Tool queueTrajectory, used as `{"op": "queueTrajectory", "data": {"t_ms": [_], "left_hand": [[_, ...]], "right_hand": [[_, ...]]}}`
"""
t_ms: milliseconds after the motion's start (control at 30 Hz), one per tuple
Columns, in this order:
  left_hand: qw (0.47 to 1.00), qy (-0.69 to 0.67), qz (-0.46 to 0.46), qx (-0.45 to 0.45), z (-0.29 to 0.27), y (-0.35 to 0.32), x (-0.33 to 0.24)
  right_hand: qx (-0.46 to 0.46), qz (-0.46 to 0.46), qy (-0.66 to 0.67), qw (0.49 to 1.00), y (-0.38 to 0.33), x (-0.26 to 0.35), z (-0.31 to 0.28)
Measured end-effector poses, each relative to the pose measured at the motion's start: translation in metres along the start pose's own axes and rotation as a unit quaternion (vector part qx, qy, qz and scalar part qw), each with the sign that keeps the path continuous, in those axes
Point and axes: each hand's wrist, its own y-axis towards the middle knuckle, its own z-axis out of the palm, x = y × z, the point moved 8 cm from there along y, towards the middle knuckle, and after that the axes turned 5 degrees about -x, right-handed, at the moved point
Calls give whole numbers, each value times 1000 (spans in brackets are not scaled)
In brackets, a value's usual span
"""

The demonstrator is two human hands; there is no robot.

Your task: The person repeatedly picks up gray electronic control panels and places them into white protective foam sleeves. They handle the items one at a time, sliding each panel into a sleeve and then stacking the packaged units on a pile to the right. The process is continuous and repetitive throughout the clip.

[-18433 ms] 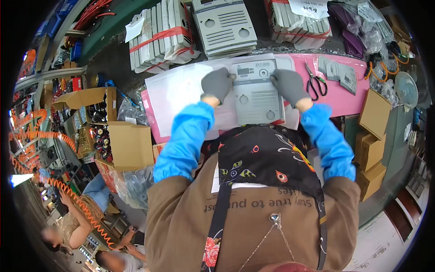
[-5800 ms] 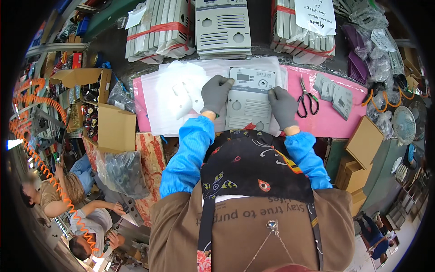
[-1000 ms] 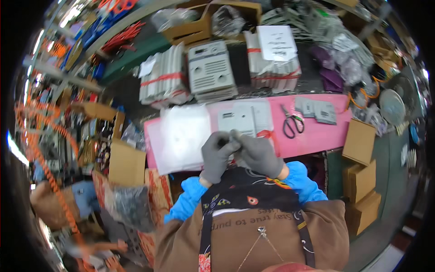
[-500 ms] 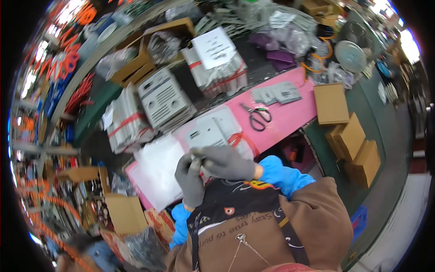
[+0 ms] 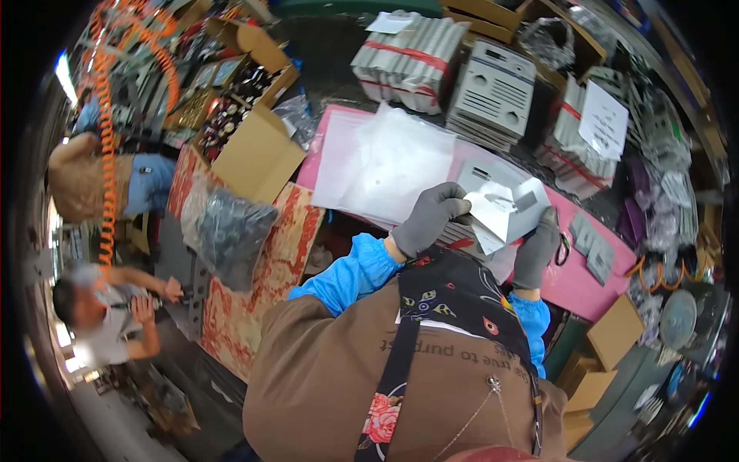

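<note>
My left hand [image 5: 431, 219], in a grey glove, pinches the edge of a white sheet [image 5: 490, 215] between thumb and fingertips. The sheet looks folded or curled and stands against a light grey panel [image 5: 528, 206] with a dark cutout. My right hand [image 5: 536, 252], gloved the same, grips the right edge of this panel and holds it tilted up. Beneath it, more grey panels [image 5: 481, 171] lie in a pile on the pink mat [image 5: 339, 127]. Scissors [image 5: 564, 248] lie just right of my right hand, mostly hidden by it.
White film sheets [image 5: 392, 158] spread over the mat's left part. Behind stand panel stacks [image 5: 493, 92], a red-banded bundle [image 5: 408, 65] and another bundle [image 5: 579, 138]. Small grey plates [image 5: 593, 246] lie at right. A cardboard box [image 5: 258, 154] stands left; a person [image 5: 115, 308] works beyond.
The view has swung left, so the bench appears further right. My hands were close together over the pile; now they are apart, with a panel raised and the white sheet pinched.
</note>
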Motion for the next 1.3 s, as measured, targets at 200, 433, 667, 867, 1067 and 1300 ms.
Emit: {"op": "queueTrajectory", "data": {"t_ms": [200, 433, 667, 867, 1067, 1300], "left_hand": [[986, 112, 85, -84, -56, 17, -7], [996, -84, 22, -3, -62, 18, -8], [923, -380, 26, 48, -31, 12, 6], [985, 11, 163, -47, -21, -3, -25], [981, 21, 142, -130, -21, -3, -15], [947, 200, 194, -160, -12, -21, -13]], "right_hand": [[21, -101, -107, 989, 29, -36, 0], [85, -87, -85, 989, -14, 35, 74], [93, -277, -74, 954, 12, 31, 113], [39, -223, -65, 972, -7, 63, 148], [69, -259, -65, 961, -14, 72, 147], [13, -249, -94, 964, -10, 60, 135]]}}
